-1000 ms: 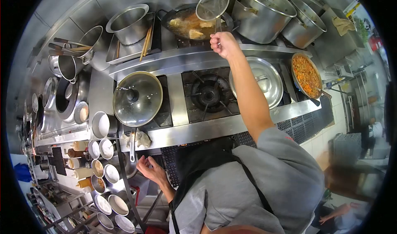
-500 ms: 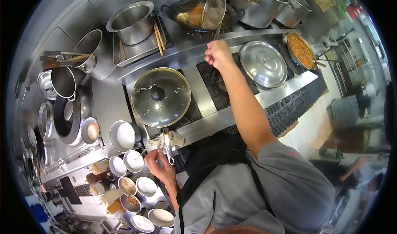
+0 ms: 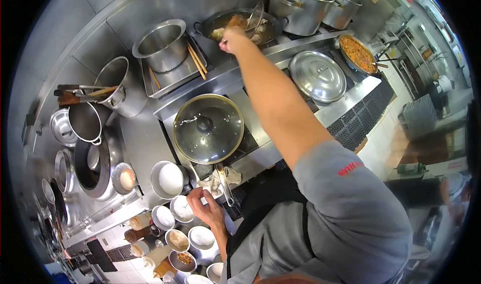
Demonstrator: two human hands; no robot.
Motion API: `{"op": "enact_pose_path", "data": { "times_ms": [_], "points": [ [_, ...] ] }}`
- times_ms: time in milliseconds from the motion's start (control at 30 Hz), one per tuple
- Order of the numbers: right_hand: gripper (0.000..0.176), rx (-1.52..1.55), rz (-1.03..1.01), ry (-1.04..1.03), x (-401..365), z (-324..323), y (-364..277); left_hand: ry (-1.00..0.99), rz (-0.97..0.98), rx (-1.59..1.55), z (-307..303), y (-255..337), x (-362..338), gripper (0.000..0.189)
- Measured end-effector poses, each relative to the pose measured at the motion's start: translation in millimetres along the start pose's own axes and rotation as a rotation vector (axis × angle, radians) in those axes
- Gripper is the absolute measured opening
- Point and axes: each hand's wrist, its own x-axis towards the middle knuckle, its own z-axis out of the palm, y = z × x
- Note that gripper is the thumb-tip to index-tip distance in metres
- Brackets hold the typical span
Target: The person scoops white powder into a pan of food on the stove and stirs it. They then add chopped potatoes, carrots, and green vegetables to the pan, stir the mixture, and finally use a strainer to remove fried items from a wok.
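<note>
While stretched to the stove's (image 3: 274, 151) back edge, clamps the strainer (image 3: 255, 16) in the closed right hand (image 3: 231, 37), basket tilted inside the wok (image 3: 201, 27). Rests the curled left hand (image 3: 206, 211) by the rag-wrapped pan handle (image 3: 225, 184) at the front edge, grip unclear, close beside crowded bowls (image 3: 202, 237).

This is looking like a working restaurant kitchen. A long steel range (image 3: 235, 76) is running along a steel-clad wall (image 3: 100, 13), with big stockpots (image 3: 300, 6) standing at the back. Food is frying in a wok (image 3: 225, 22) under a strainer (image 3: 254, 16), and a lidded pan (image 3: 208, 128) is sitting on a burner. A pan of rice (image 3: 356, 53) is waiting at the far end. Seasoning bowls (image 3: 183, 209) and squeeze bottles (image 3: 140, 221) are crowding the side station, and utensils are standing in a pot (image 3: 112, 83).
</note>
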Motion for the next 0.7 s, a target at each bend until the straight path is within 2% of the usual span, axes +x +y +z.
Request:
{"op": "enact_pose_path", "data": {
  "times_ms": [33,67,100,133,200,300,333,400,467,533,600,700],
  "points": [
    [0.008,-0.131,-0.089,-0.068,22.8,10.4,10.6,-0.005,-0.037,-0.003,-1.3,0.4,-0.4,0.009],
    [0.009,-0.262,-0.182,-0.136,44.0,22.2,16.1,0.012,0.005,-0.026,-0.3,-7.1,-1.4,0.008],
    [0.008,-0.039,0.058,-0.051,28.5,31.7,5.4,0.008,0.018,-0.020,-3.0,-8.8,-0.7,0.008],
    [0.013,-0.078,0.020,-0.083,16.1,33.9,4.5,0.004,0.026,-0.013,-4.3,-9.3,-0.3,0.008],
    [0.020,-0.006,0.074,-0.065,14.9,39.9,5.6,0.029,0.074,-0.004,-5.2,-6.4,3.9,0.008],
    [0.020,0.270,0.258,-0.259,60.4,18.4,21.1,0.074,0.053,0.005,-12.2,-8.7,3.2,0.008],
    [0.019,0.315,0.213,-0.342,96.1,8.7,34.7,0.072,0.044,0.004,-12.4,-8.6,2.8,0.008],
    [0.019,0.302,0.400,-0.389,89.1,-34.6,26.9,0.093,0.030,0.041,-9.9,-6.3,4.4,0.007],
    [0.021,0.221,0.573,-0.573,98.3,-64.6,22.4,0.078,0.043,0.057,-5.2,-8.1,5.9,0.007],
    [0.017,0.114,0.509,-0.535,100.9,-83.0,20.5,0.056,0.078,0.100,-1.1,-8.4,8.3,0.007],
    [0.014,-0.011,0.316,-0.374,95.4,-93.1,22.6,0.068,0.038,0.119,3.4,-1.8,10.7,0.007],
    [0.013,0.111,0.394,-0.456,102.2,-108.1,27.2,0.066,-0.033,0.138,12.7,11.8,14.5,0.007]
  ]
}}
